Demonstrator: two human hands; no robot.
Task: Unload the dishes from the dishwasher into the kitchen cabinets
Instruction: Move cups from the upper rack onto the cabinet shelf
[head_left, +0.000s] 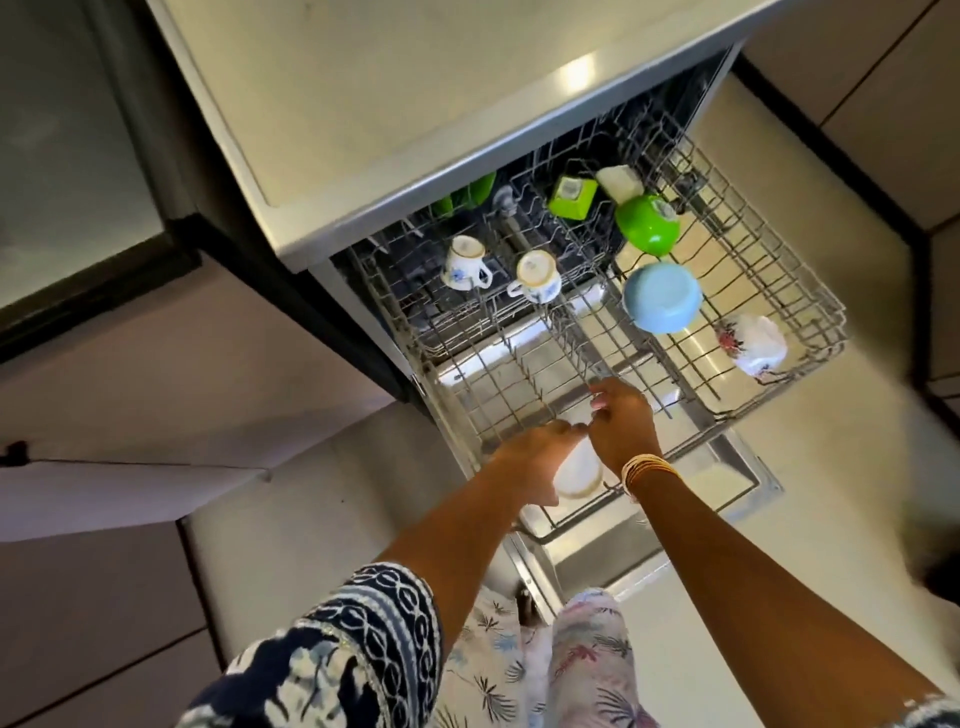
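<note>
Under pale counter (363, 93), pulled-out wire rack (571, 332); left hand (540, 462), right hand (621, 426) grip white cup (579, 475).

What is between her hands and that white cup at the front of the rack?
Nothing visible. The left hand and right hand already meet at the white cup in the near corner of the upper rack; how firmly they grip it cannot be told.

Lighting bright, warm. Glare is blooming on the counter edge (576, 73) and the steel door (696, 358) under the rack (779, 291). Wide-angle lens is bending edges; hands and periphery are smearing with motion blur.
</note>
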